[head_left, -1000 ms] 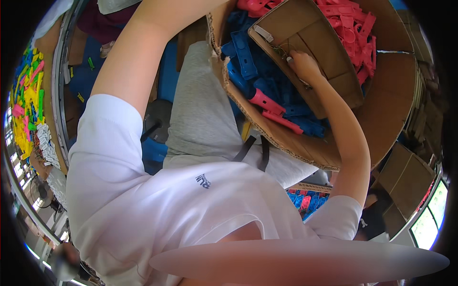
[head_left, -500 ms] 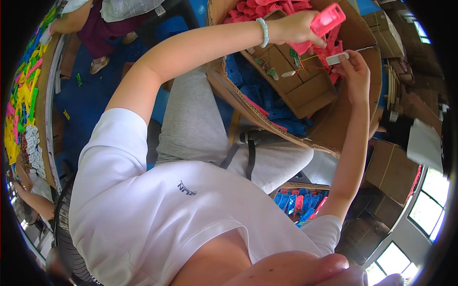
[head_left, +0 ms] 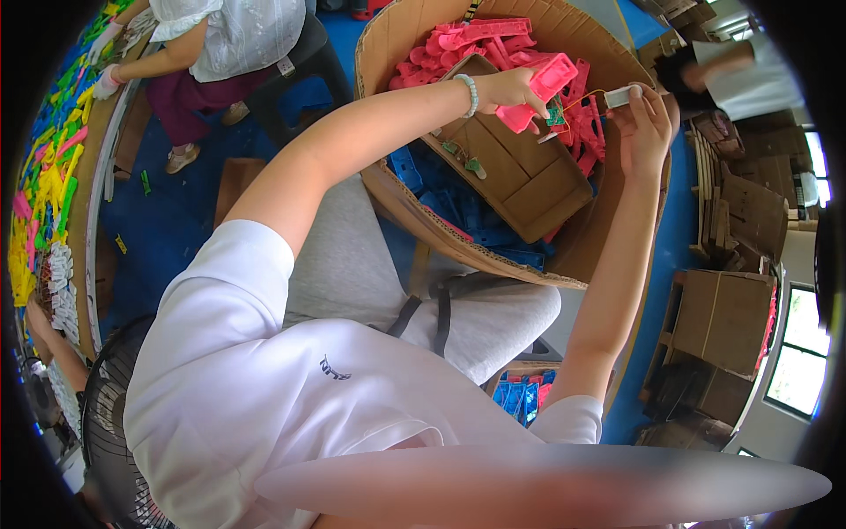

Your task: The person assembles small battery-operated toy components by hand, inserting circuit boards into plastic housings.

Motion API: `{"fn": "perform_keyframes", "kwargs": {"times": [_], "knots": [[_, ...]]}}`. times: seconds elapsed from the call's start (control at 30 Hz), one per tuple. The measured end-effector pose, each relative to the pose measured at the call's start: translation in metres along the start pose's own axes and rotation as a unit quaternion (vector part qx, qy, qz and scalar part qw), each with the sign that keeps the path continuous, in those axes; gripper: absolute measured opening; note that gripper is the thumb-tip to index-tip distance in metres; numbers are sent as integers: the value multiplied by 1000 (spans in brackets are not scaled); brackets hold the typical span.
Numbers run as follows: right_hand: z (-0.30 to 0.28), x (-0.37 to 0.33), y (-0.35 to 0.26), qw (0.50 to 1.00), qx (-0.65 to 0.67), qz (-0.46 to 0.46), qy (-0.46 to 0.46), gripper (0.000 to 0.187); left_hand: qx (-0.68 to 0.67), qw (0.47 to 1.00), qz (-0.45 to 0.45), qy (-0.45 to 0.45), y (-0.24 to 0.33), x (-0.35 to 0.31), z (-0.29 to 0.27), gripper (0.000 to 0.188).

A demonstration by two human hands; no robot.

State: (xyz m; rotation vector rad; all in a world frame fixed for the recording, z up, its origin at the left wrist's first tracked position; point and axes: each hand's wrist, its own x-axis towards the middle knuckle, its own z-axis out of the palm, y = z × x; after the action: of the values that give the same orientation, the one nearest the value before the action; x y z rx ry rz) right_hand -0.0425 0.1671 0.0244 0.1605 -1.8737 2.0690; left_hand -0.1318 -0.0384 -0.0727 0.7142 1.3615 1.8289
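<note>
Above open carton (head_left: 467, 251), left hand (head_left: 508, 90) clasps pink casing (head_left: 554, 76), fingers curled; right hand (head_left: 646, 132) pinches white block (head_left: 619, 97), yellow wire (head_left: 582, 100) near; dark lettering (head_left: 335, 368) on white shirt (head_left: 220, 353).

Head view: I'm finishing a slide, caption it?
Left hand grips a pink plastic part; right hand holds a small white wired piece beside a cardboard box.
</note>
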Motion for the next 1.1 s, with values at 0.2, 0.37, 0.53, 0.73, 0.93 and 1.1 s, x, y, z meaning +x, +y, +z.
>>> {"fn": "perform_keyframes", "kwargs": {"times": [0.2,0.37,0.53,0.73,0.93,1.1], "knots": [[-1,2,29,999,1,27,20,21,5,991,68,119,-28,18,-7,48],[-12,-3,53,990,-128,41,40,20,150,958,181,162,-32,18,-16,51],[-20,-8,50,985,-156,70,13,20,399,869,199,215,-5,8,-11,52],[-3,-11,60,966,-257,-11,-19,19,500,795,288,189,11,-2,-2,49],[-13,-15,69,900,-413,53,-128,22,419,822,303,238,14,-3,7,49],[-33,-12,67,860,-425,152,-239,28,337,826,316,323,13,0,-5,39]]}}
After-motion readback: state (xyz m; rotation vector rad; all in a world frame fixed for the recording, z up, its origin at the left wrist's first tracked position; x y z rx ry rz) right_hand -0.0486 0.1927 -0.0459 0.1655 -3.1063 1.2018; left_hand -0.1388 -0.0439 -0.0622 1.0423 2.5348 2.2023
